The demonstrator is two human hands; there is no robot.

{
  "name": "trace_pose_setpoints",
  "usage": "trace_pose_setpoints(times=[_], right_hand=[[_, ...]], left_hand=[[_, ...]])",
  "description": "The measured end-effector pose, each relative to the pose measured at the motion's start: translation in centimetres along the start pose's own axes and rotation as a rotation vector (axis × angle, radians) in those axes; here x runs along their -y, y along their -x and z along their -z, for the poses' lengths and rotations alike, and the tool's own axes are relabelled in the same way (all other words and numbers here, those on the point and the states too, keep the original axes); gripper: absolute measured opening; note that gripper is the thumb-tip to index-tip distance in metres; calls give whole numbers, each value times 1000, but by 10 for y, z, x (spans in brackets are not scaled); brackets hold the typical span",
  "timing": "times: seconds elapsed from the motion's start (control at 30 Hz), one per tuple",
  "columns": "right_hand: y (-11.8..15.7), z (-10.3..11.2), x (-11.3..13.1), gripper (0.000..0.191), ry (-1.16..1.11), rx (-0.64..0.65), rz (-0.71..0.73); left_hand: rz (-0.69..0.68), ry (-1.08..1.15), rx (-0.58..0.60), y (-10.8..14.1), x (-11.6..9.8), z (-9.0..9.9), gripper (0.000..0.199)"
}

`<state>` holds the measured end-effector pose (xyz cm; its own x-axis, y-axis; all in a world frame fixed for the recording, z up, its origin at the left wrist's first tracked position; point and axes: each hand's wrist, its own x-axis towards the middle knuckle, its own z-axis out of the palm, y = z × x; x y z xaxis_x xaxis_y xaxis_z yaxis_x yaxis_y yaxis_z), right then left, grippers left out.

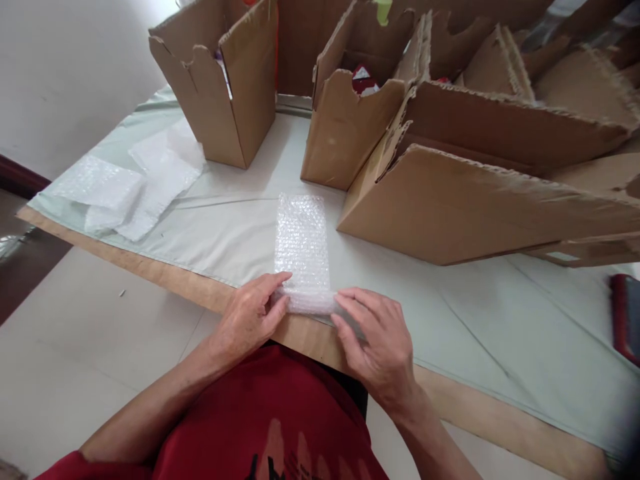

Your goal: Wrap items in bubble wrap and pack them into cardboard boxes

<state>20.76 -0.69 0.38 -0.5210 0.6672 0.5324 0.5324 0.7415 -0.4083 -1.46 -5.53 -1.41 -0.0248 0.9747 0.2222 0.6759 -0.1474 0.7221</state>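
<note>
A strip of clear bubble wrap (302,240) lies flat on the cloth-covered table, its near end rolled into a thick fold by the table's front edge. My left hand (256,305) pinches the left end of that roll between thumb and fingers. At the right end, my right hand (374,327) grips the roll in the same way, thumb below and fingers above. Whether anything is wrapped inside the roll, I cannot tell.
Loose bubble wrap sheets (143,180) lie at the table's left. A tall cardboard box (215,87) stands behind them. More open cardboard boxes (357,127) and a long one (465,200) line the back and right. A dark red object (625,317) sits at the right edge.
</note>
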Motion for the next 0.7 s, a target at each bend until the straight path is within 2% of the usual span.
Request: trace_pose_setpoints(times=[0.13, 0.23, 0.3, 0.37, 0.43, 0.5, 0.53, 0.6, 0.67, 0.7], right_hand=[[4, -6, -3, 27, 70, 167, 122], [-1, -13, -11, 21, 55, 202, 138], [-5, -12, -14, 20, -14, 231, 117], [-10, -6, -14, 20, -111, 290, 77], [-15, 2, -13, 21, -202, 379, 4], [-18, 8, -12, 21, -246, 434, -86], [-18, 8, -13, 21, -238, 419, -120], [-18, 7, -14, 23, -155, 294, -129], [-15, 3, -16, 27, -46, 174, -57], [-14, 0, -17, 29, -3, 164, -9]], left_hand=[[-34, -97, -15, -6, 1, -2, 33], [-107, -186, -92, -3, -1, 3, 30], [-192, -193, -87, 4, -4, 8, 31], [-250, -173, -23, 11, -6, 12, 31], [-255, -137, 25, 15, -6, 14, 28], [-224, -107, 19, 14, -4, 13, 27], [-204, -100, 1, 11, -3, 11, 26], [-170, -124, -40, 1, 2, 7, 25], [-143, -186, -63, -9, 6, 3, 25], [-134, -217, -70, -14, 7, 2, 25]])
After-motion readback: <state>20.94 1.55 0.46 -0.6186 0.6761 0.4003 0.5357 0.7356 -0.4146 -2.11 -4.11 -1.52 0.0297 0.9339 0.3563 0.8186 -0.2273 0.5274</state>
